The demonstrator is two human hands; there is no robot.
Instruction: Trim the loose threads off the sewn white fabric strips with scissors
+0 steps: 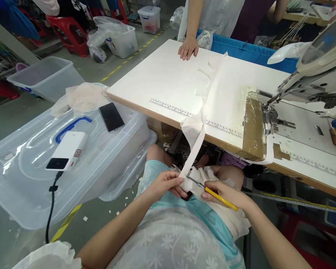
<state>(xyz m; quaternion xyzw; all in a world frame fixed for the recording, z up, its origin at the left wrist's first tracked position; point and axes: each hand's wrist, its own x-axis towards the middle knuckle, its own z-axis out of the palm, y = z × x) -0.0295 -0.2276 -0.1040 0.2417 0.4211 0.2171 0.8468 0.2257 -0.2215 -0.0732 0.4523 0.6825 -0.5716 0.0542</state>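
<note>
My left hand (164, 184) pinches the lower end of a white fabric strip (195, 144) that hangs from the sewing table's (168, 80) front edge down to my lap. My right hand (226, 194) grips a small yellow-handled cutting tool (212, 193), and its metal tip touches the strip right beside my left fingers. More white fabric (204, 177) is bunched on my lap under both hands. The strip runs up across the tabletop toward the far edge.
A sewing machine (310, 74) stands at the right of the table. Another person's hand (188, 48) rests on the table's far edge. To my left a clear plastic bin (30, 186) carries a phone (111, 116) and a white device (67, 150) with a cable.
</note>
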